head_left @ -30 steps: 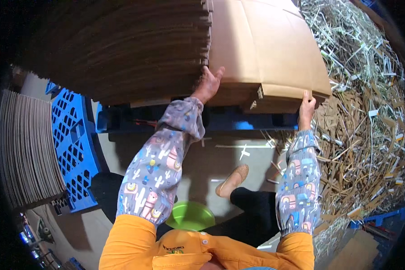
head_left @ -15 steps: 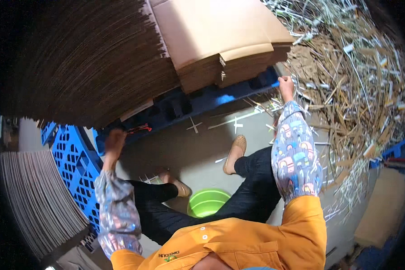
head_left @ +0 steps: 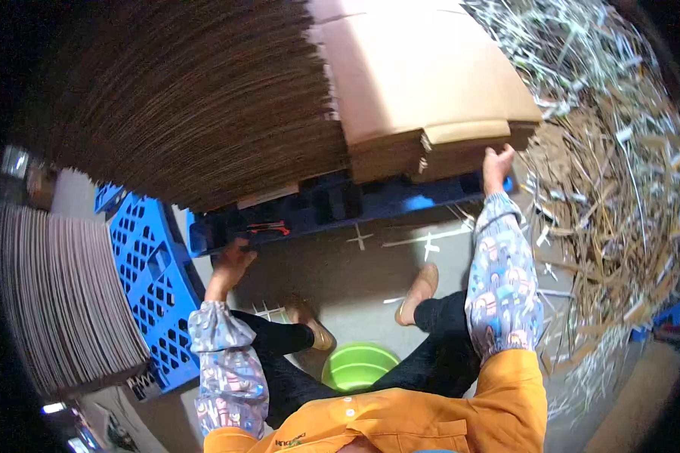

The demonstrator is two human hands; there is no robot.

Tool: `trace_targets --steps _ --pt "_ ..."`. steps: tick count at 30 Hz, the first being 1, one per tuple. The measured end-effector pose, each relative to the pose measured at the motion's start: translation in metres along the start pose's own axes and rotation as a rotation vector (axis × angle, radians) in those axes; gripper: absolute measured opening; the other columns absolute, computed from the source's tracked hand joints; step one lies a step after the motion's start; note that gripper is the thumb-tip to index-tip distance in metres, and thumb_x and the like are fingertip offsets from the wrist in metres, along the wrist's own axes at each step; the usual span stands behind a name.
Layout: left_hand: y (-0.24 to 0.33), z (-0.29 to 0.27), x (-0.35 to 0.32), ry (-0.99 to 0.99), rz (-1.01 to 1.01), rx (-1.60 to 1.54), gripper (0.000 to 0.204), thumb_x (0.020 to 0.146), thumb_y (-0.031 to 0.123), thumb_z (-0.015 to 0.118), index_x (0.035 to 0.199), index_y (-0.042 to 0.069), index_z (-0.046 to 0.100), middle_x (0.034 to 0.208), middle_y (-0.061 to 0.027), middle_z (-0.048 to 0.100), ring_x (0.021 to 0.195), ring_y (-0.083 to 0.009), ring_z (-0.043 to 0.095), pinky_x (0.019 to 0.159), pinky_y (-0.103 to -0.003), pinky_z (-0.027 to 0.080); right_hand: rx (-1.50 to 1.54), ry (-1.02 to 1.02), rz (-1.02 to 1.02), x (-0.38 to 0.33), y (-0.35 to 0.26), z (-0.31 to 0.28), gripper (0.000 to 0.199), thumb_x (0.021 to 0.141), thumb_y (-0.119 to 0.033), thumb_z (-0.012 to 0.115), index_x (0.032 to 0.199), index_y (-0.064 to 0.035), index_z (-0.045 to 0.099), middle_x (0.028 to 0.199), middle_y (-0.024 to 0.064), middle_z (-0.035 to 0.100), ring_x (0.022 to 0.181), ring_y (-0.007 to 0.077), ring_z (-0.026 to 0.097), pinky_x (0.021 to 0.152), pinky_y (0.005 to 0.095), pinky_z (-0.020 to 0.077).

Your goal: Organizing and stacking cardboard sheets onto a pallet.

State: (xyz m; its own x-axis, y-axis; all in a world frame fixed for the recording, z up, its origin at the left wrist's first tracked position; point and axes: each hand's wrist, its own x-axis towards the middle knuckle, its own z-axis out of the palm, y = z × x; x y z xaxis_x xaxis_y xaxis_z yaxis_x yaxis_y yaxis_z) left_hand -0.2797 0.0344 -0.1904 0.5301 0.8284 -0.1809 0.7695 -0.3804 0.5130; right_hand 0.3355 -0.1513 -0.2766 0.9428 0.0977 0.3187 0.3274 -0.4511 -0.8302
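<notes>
My right hand [head_left: 498, 167] is at the front right edge of a stack of flat brown cardboard sheets [head_left: 431, 83]. Its thumb and fingers look slightly apart, and nothing shows between them; whether they touch the sheets I cannot tell. On the other side, my left hand [head_left: 234, 264] hangs by the front edge of the blue pallet [head_left: 385, 205] under the stacks, its fingers loosely spread and holding nothing. Just beyond its fingertips a red tool [head_left: 268, 228], perhaps a cutter, lies on the pallet edge. Patterned sleeve covers reach both my wrists.
A tall mass of stacked cardboard [head_left: 204, 98] fills the far left. Further left are another blue pallet [head_left: 155, 283] and a stack of sheets on edge [head_left: 68, 294]. Paper and cardboard scraps [head_left: 597, 174] heap at the right. A green basin [head_left: 359, 366] stands between my feet.
My right hand has shifted from the pallet corner up to the cardboard stack's edge. My left hand has come slightly right and nearer me. The view has turned a little left and up.
</notes>
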Motion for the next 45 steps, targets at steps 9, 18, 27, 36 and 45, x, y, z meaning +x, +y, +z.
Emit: trace_targets --steps 9,18,27,36,45 --pt "0.029 -0.029 -0.030 -0.105 -0.003 0.027 0.041 0.077 0.030 0.061 0.105 0.001 0.055 0.094 -0.0200 0.061 0.085 -0.0338 0.059 0.073 -0.038 0.046 0.121 -0.055 0.145 0.009 -0.044 -0.002 0.056 0.071 -0.008 0.058 0.121 0.0061 0.037 0.114 0.0223 0.048 0.103 0.0299 0.048 0.091 0.0355 0.0378" --pt "0.022 -0.013 -0.029 -0.097 -0.017 -0.019 0.041 0.076 0.033 0.061 0.103 0.003 0.056 0.101 -0.0200 0.060 0.097 -0.0359 0.055 0.082 -0.040 0.044 0.632 -0.289 -0.460 -0.027 -0.339 -0.061 0.030 0.083 -0.019 0.060 0.102 0.0025 0.052 0.092 0.0089 0.055 0.085 0.0161 0.051 0.078 0.0272 0.0426" --pt "0.028 -0.010 -0.014 -0.053 0.054 -0.149 0.043 0.078 0.035 0.060 0.109 0.005 0.055 0.107 -0.0183 0.059 0.101 -0.0350 0.054 0.085 -0.040 0.043 0.234 -0.126 -1.133 0.007 -0.596 -0.088 0.080 0.069 -0.055 0.066 0.116 0.0051 0.040 0.105 0.0218 0.051 0.094 0.0286 0.055 0.076 0.0355 0.0476" --pt "0.015 -0.008 -0.012 -0.045 0.060 -0.113 0.044 0.078 0.034 0.060 0.114 0.009 0.052 0.112 -0.0183 0.055 0.103 -0.0356 0.053 0.086 -0.040 0.043 0.117 -0.464 -1.044 0.052 -0.644 -0.056 0.076 0.067 -0.050 0.071 0.117 -0.0010 0.043 0.091 0.0150 0.059 0.087 0.0236 0.060 0.074 0.0311 0.0489" --pt "-0.024 0.023 0.008 -0.045 0.076 -0.232 0.043 0.077 0.033 0.062 0.112 0.010 0.054 0.111 -0.0161 0.057 0.101 -0.0335 0.055 0.082 -0.039 0.045 0.284 -0.444 -1.241 0.031 -0.647 -0.060 0.041 0.078 -0.031 0.067 0.108 -0.0072 0.054 0.082 0.0098 0.064 0.073 0.0147 0.059 0.065 0.0285 0.0451"
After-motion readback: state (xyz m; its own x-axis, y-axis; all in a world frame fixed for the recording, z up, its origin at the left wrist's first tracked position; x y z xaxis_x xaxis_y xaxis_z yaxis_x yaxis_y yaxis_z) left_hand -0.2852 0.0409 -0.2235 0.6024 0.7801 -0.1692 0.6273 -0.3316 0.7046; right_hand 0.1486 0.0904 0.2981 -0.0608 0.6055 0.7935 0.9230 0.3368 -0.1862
